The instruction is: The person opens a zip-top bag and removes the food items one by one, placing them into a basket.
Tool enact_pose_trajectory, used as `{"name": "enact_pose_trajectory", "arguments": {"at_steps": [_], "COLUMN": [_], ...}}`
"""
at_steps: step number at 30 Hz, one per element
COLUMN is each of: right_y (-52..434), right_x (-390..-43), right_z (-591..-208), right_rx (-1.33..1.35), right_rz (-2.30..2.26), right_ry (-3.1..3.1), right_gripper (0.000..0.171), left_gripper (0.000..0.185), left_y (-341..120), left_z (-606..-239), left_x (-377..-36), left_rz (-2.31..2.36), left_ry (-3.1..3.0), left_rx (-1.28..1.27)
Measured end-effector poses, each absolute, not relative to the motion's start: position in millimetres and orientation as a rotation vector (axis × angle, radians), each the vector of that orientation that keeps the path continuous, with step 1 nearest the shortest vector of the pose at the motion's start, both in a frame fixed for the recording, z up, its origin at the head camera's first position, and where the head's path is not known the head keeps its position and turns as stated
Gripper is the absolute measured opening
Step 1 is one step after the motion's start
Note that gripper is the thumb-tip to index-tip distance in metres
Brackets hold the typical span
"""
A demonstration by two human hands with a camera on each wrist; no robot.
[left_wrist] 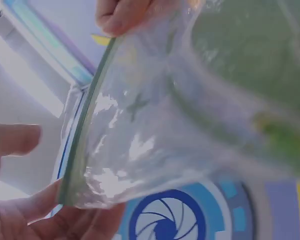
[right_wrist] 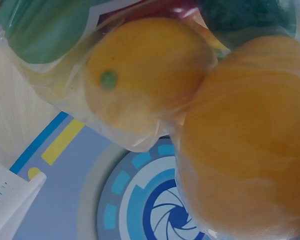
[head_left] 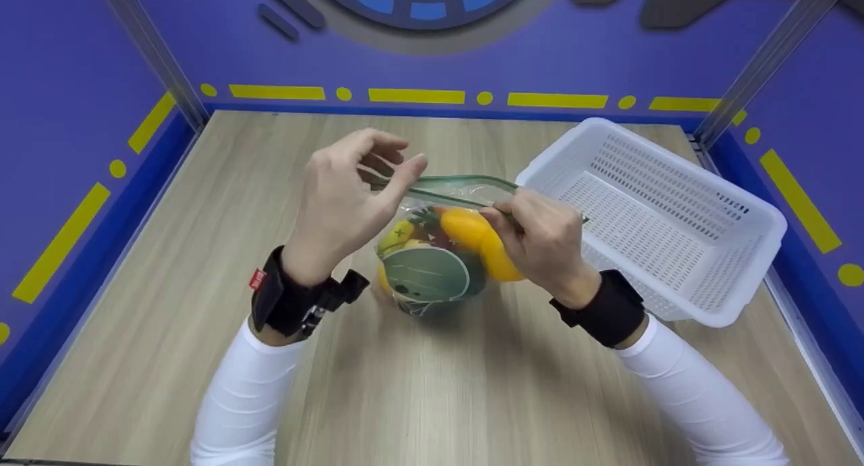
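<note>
A clear zip bag (head_left: 432, 263) with a green seal strip (head_left: 459, 182) hangs just above the wooden table (head_left: 202, 250), holding yellow and orange fruit (head_left: 482, 240) and a green round label. My left hand (head_left: 408, 165) pinches the left end of the strip between thumb and fingers. My right hand (head_left: 499, 216) pinches the strip further right, over the fruit. The left wrist view shows the strip (left_wrist: 87, 115) and the clear plastic (left_wrist: 155, 125) up close. In the right wrist view a yellow fruit (right_wrist: 150, 75) and a larger orange one (right_wrist: 245, 145) press against the plastic.
A white perforated plastic basket (head_left: 675, 209) sits empty at the right, close behind my right hand, and its corner (right_wrist: 10, 200) shows in the right wrist view. Blue walls with yellow markings enclose the table on three sides.
</note>
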State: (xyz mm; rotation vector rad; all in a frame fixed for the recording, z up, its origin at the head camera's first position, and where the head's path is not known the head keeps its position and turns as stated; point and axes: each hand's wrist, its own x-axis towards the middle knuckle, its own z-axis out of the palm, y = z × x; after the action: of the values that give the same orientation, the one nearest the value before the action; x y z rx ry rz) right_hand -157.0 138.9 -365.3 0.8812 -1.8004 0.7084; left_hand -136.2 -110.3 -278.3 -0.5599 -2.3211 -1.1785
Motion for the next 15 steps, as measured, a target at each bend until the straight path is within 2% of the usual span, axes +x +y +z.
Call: {"name": "enact_pose_trajectory", "arguments": {"at_steps": [7, 15], "right_y": [139.4, 141.3], "right_x": [-157.3, -156.6], "right_z": [-365.4, -366.0], "right_rx": [0.899, 0.896], "right_rz": [0.692, 0.656], "right_ry": [-1.799, -1.804], "right_gripper": [0.048, 0.049], "left_gripper": [0.024, 0.019], "left_y": [-96.4, -101.0], "left_z": [-250.4, -231.7], "left_x": [-138.7, -156.0], "left_rz": [-0.787, -0.563], "left_ry": [-2.480, -2.851], "left_rx": [-0.773, -0.959]}}
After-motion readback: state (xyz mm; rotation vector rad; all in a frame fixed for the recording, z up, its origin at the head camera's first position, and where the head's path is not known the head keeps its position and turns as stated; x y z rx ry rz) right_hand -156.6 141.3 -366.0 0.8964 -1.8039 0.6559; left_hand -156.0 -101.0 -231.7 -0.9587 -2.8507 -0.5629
